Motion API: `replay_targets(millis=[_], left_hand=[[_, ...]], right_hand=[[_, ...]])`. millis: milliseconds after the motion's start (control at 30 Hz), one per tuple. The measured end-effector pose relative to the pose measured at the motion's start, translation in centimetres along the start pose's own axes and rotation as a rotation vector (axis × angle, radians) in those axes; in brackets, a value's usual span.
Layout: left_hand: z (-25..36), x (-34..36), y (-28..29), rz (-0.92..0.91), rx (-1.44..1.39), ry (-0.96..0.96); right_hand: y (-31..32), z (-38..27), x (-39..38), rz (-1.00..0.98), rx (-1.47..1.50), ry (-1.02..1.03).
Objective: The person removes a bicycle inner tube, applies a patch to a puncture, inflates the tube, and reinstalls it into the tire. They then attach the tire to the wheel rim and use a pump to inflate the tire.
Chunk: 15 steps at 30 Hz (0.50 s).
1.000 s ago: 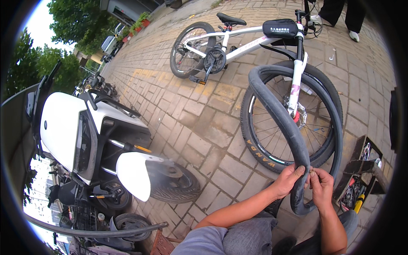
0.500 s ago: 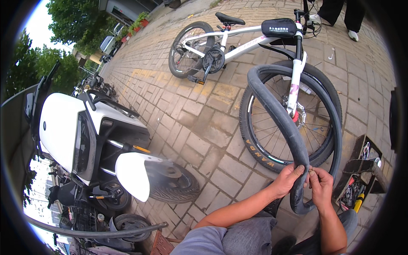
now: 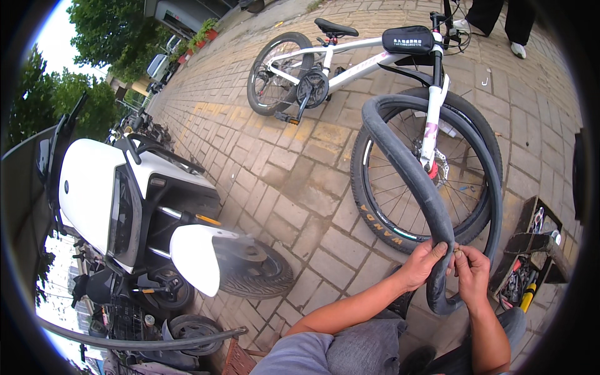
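A black inner tube (image 3: 414, 174), swollen with air, loops in front of the bicycle's front wheel (image 3: 382, 215) and down between my hands. My left hand (image 3: 427, 262) is closed round the tube near its lower bend, thumb on top. Just to its right, my right hand (image 3: 470, 265) pinches with thumb and fingertips at a small piece on the tube's side, perhaps the valve; the fingers mostly hide it. The white bicycle (image 3: 359, 67) stands upright beyond, its front wheel still in the fork.
An open toolbox (image 3: 522, 256) with tools and a yellow-handled item stands close on my right. A white scooter (image 3: 94, 187) is parked at left, its front wheel (image 3: 265, 275) toward me. A person's legs (image 3: 515, 28) show at the far right on the brick paving (image 3: 300, 175).
Both hands keep nearly the same place on the inner tube, with only slight finger movement at the right. The view has shifted very slightly.
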<state>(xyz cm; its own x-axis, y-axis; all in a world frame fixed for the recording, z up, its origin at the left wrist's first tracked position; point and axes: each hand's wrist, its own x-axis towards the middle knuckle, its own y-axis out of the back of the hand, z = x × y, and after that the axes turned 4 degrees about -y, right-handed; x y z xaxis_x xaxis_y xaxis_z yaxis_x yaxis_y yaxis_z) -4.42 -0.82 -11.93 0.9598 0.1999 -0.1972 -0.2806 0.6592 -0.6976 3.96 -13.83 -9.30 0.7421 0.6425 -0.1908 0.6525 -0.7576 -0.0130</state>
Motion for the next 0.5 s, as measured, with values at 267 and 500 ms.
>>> replay_targets(millis=[267, 500], left_hand=[[-0.01, -0.03, 0.01, 0.001, 0.004, 0.002], [0.0, 0.06, -0.06, 0.002, -0.002, -0.002]], right_hand=[[-0.01, -0.33, -0.06, 0.0, -0.016, 0.007], [-0.05, -0.76, -0.04, 0.003, -0.045, 0.016]])
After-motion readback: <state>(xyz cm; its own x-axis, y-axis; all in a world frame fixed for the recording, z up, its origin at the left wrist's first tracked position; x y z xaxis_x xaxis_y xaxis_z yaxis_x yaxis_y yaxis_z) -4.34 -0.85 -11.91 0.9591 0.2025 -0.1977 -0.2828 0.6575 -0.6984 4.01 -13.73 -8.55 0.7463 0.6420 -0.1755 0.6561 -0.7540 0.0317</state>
